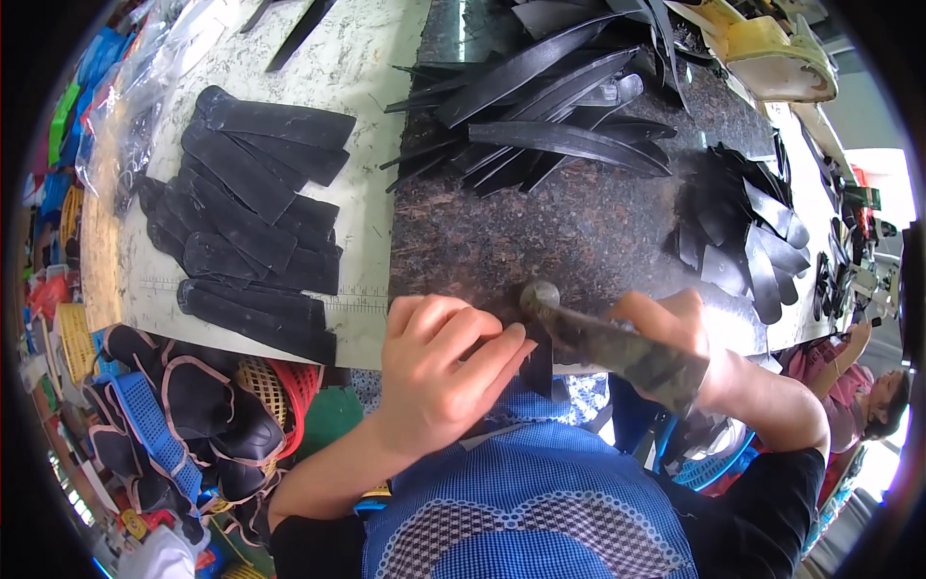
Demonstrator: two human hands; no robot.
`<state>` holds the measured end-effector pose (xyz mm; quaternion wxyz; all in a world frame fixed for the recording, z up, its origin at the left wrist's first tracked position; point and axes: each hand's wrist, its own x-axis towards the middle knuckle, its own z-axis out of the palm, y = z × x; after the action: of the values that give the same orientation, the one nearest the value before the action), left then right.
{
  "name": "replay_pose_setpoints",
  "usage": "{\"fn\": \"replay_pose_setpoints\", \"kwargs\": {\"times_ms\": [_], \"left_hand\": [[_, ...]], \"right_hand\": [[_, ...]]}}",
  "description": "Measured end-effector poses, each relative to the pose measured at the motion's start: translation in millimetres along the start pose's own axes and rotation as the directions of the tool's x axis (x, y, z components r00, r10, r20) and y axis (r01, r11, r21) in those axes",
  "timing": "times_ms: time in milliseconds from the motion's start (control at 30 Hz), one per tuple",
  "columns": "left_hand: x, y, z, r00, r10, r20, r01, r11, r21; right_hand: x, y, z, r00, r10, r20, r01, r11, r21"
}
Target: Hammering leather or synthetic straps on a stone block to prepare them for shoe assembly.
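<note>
My right hand (670,333) is closed round a metal hammer (627,352), whose handle is hidden in the grip. The hammer's round face is down by the stone slab's front edge, beside the fingertips of my left hand; a broad flared end points back toward me. My left hand (439,367) lies at the same edge with its fingers bent together on a black leather strip (540,365). Part of that strip shows between the fingertips and the hammer and hangs over the edge; the rest is covered by my fingers.
A dark speckled stone slab (473,232) lies on the worktable. Long glossy black strips (559,125) are heaped at its far side, with more black pieces (748,222) at the right. Overlapping matte black pieces (251,212) cover the white left board. Another person (849,386) is at far right.
</note>
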<state>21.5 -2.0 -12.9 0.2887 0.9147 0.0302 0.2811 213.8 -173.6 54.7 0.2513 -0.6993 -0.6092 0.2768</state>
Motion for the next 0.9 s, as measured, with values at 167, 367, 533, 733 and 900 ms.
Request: {"fn": "replay_pose_setpoints", "kwargs": {"times_ms": [167, 367, 533, 733, 900], "left_hand": [[1, 13, 3, 0.992, -0.119, -0.029, 0.118, 0.993, -0.015], [19, -5, 8, 0.999, 0.028, 0.037, -0.027, 0.999, -0.02], [27, -7, 1, 0.998, 0.041, 0.054, -0.044, 0.998, 0.053], [17, 5, 12, 0.996, -0.087, -0.002, 0.086, 0.995, -0.042], [22, 7, 10, 0.998, -0.046, 0.037, 0.046, 0.999, -0.013]], "right_hand": [[-2, -8, -6, 0.998, -0.068, 0.014, 0.069, 0.995, -0.073], [-17, 12, -4, 0.987, 0.013, -0.16, -0.02, 0.999, -0.045], [-22, 5, -4, 0.997, 0.044, -0.066, -0.048, 0.998, -0.048], [-11, 6, -11, 0.991, 0.037, -0.131, -0.027, 0.997, 0.077], [-9, 5, -17, 1.0, 0.015, -0.02, -0.017, 0.996, -0.092]]}}
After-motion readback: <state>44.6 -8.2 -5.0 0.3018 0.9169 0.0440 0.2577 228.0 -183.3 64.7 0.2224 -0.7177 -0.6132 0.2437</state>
